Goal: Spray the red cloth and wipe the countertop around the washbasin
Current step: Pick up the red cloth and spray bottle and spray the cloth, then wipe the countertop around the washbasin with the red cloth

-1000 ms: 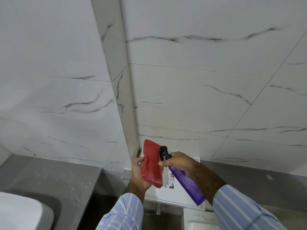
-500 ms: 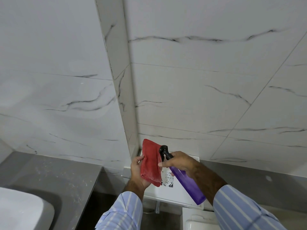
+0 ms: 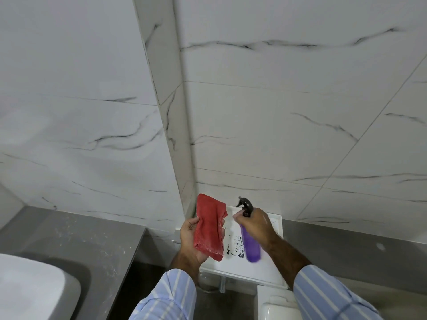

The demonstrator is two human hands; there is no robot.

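Observation:
My left hand [image 3: 191,241] holds the folded red cloth [image 3: 209,227] upright in front of me, its face turned to the right. My right hand [image 3: 257,225] grips a purple spray bottle [image 3: 250,245] with a black trigger head [image 3: 245,203], held nearly upright a short gap right of the cloth. The nozzle points left towards the cloth. The grey countertop [image 3: 92,236] lies at the lower left, speckled with white marks, and the white washbasin [image 3: 30,289] sits on it at the bottom left corner.
White marble-look wall tiles [image 3: 277,123] fill the view ahead, with a projecting tiled column [image 3: 168,112] at centre. A white cistern panel [image 3: 272,269] sits below my hands, with a white toilet part [image 3: 275,306] at the bottom. A grey ledge [image 3: 358,248] runs right.
The spray bottle has swung from tilted to nearly upright and moved slightly right, away from the cloth. The cloth has turned to show more of its face.

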